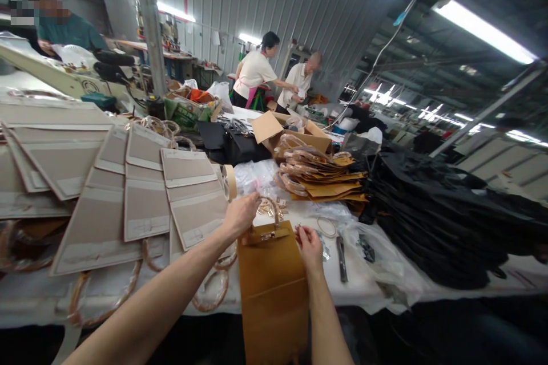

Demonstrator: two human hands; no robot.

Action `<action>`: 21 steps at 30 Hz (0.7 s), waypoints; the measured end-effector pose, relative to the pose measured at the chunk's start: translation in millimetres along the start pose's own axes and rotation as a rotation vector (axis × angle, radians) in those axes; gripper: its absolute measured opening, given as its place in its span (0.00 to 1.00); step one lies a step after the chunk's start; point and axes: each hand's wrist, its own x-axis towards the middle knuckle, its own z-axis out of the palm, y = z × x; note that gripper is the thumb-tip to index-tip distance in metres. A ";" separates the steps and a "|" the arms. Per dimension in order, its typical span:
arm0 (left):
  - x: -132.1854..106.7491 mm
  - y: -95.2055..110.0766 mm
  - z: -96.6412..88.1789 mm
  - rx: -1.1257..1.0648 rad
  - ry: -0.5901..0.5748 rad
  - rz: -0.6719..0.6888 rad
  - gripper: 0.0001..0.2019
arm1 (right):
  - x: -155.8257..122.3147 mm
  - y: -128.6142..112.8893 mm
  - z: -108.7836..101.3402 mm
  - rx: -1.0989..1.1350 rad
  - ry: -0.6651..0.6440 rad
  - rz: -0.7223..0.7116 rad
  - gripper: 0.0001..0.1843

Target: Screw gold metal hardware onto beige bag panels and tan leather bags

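A mustard-brown bag panel (pixel 274 285) hangs over the table's front edge, its upper end lying on the tabletop. A plastic-wrapped loop handle (pixel 274 205) rises from its top, near a small shiny metal fitting (pixel 268 235). My left hand (pixel 243 215) is closed on the left side of that handle. Beside the panel's upper right corner, my right hand (pixel 309 244) is pinched closed; a tiny shiny bit shows at its fingertips, too small to name. Small gold-coloured metal pieces (pixel 269 208) lie loose just behind the handle.
Grey-beige bag panels (pixel 145 194) overlap at left. Brown panels with wrapped handles (pixel 325 177) are stacked behind, before a cardboard box (pixel 274 125). A dark-handled tool (pixel 341 259) and a tape roll (pixel 230 182) lie nearby. Black material (pixel 436 217) is piled right. Several people work beyond.
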 end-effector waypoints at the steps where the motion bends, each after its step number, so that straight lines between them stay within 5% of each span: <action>1: 5.1 -1.3 3.6 -0.006 -0.004 0.001 0.14 | -4.9 -1.3 -2.6 0.055 0.005 0.012 0.32; 6: 5.5 -11.6 28.0 -0.062 -0.047 -0.013 0.13 | -26.4 -9.9 -11.6 0.171 -0.021 0.071 0.28; 13: -68.9 -10.0 36.7 -0.107 -0.071 0.103 0.29 | -29.7 -6.9 -8.8 0.100 0.037 0.065 0.26; 17: -96.1 -7.0 42.3 0.165 -0.028 0.082 0.17 | -30.6 -12.6 -7.6 0.131 0.076 0.033 0.27; 21: -96.3 -5.1 47.6 0.288 0.001 0.112 0.15 | -39.9 -31.2 -10.5 0.158 0.095 -0.003 0.25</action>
